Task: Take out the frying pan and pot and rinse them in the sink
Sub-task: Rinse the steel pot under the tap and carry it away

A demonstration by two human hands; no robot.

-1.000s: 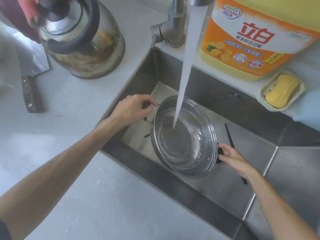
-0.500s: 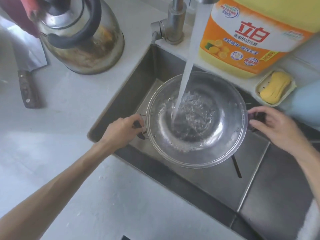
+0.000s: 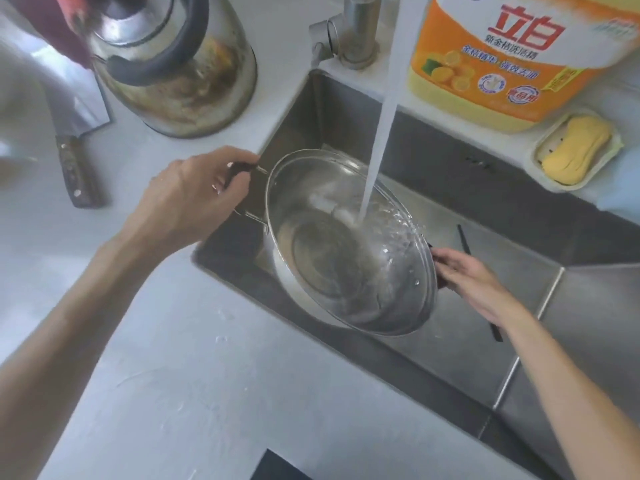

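A shiny steel pot hangs tilted over the steel sink, its mouth turned up and to the right. Water from the tap falls in a white stream onto the pot's inner wall and splashes. My left hand grips the pot's black left handle, raised above the sink's edge. My right hand holds the opposite handle, lower down inside the sink. No frying pan is in sight.
A stained steel kettle stands on the white counter left of the tap. A cleaver lies at far left. An orange detergent jug and a yellow soap in its dish sit behind the sink. A black chopstick lies on the sink floor.
The pot, held level under the stream half a second ago, now tips to the right: my left hand has risen and my right hand has dropped into the sink.
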